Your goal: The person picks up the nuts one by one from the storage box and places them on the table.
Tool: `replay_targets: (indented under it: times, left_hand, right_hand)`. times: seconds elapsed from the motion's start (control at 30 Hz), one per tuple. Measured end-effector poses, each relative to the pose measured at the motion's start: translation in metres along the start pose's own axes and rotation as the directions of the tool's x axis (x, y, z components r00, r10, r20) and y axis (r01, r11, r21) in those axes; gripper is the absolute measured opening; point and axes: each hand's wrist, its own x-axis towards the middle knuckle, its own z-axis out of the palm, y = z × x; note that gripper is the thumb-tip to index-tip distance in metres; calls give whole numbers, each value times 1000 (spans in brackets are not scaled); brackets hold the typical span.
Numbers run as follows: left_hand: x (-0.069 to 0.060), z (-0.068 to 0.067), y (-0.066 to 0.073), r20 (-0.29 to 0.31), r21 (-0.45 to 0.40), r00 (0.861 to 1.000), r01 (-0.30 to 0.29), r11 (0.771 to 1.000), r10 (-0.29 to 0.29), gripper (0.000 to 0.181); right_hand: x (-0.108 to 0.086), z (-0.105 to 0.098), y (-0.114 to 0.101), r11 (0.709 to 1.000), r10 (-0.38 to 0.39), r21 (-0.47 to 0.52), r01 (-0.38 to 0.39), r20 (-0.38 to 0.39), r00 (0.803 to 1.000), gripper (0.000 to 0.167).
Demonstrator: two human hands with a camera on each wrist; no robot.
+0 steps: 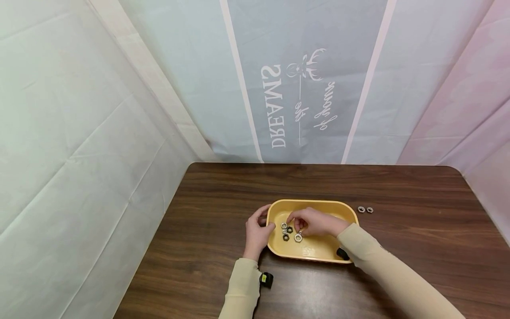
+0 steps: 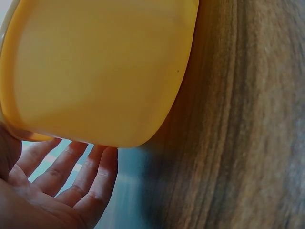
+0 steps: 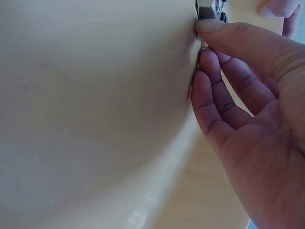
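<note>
A yellow plastic tray (image 1: 314,253) stands on the table, with several silver and dark hex nuts (image 1: 289,230) grouped near its left end. My left hand (image 1: 258,228) grips that end, thumb over the rim and fingers along the outside; the left wrist view shows these fingers (image 2: 95,183) against the outer wall. Inside the tray, my right hand (image 1: 314,221) reaches down with curled fingers, pinching at a silver nut (image 1: 298,238). In the right wrist view the thumb (image 3: 212,26) touches a nut (image 3: 207,9), and a thin metal edge shows by the fingertips; their contact is partly hidden.
Two silver nuts (image 1: 361,209) lie side by side on the dark wooden table (image 1: 406,221), right of the tray. Behind the table's far edge hangs a printed fabric curtain (image 1: 311,146), and a pale sheet (image 1: 99,177) covers the left side.
</note>
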Motion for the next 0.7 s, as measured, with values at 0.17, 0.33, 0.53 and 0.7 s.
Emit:
replay_targets:
  times: [0.17,0.33,0.53,0.7]
  left_hand:
    - [-1,0,1,-3,-1,999,-34,999,34,56]
    - [-1,0,1,-5,-5,999,-41,999,41,55]
    - [0,0,-1,6,-18,1000,2,1000,-2,57]
    - [-1,0,2,15,-23,1000,15,1000,-14,57]
  right_hand:
    - [0,1,1,1000,-14,-15,14,-1,1000,44]
    - [0,0,1,999,-33,-36,33,-6,999,44]
    - [0,-1,1,999,-4,-37,4,-2,1000,46]
    - [0,-2,2,999,-4,-47,4,-1,1000,46]
